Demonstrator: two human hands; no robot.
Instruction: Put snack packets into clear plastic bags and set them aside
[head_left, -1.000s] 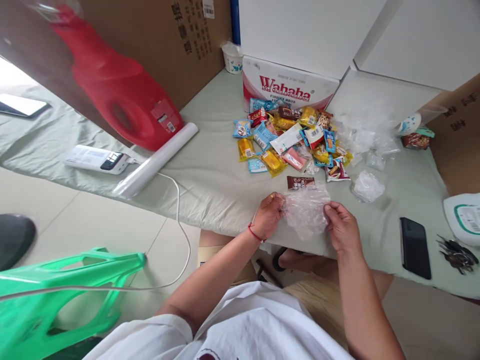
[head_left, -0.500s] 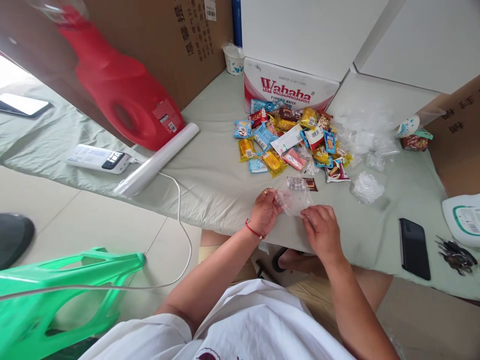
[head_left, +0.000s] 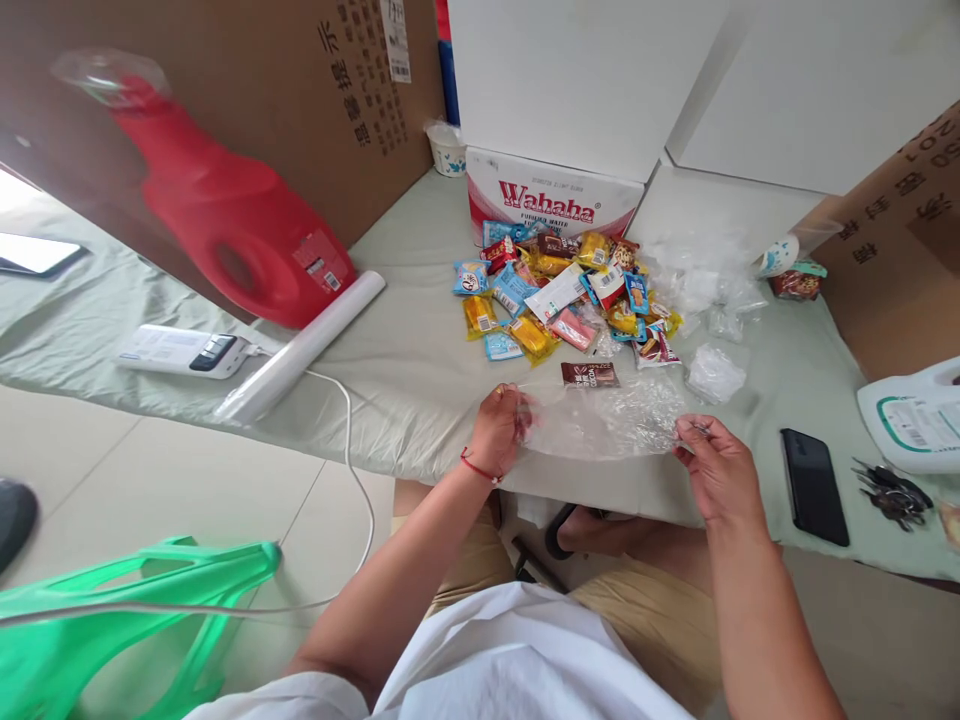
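A clear plastic bag (head_left: 600, 425) is stretched sideways between my two hands, just above the near edge of the cloth-covered table (head_left: 420, 390). My left hand (head_left: 498, 432), with a red string bracelet at the wrist, pinches its left end. Its right end is gripped by the fingers of my right hand (head_left: 716, 462). Right behind the bag lies a brown cocoa snack packet (head_left: 590, 375), partly covered by the film. Farther back is a heap of wrapped snacks (head_left: 555, 290) in yellow, blue, red and white wrappers.
Crumpled clear bags (head_left: 701, 270) lie right of the snacks, with a wad of plastic (head_left: 715, 373) nearer. A phone (head_left: 814, 487) and keys (head_left: 894, 496) are at right. At left are a plastic roll (head_left: 304, 345), red jug (head_left: 247, 220), power bank (head_left: 182, 350) and trailing cable (head_left: 349, 430).
My right hand has moved right, away from my left, drawing the plastic bag out wide. The brown packet shows more clearly. The whole view has shifted slightly.
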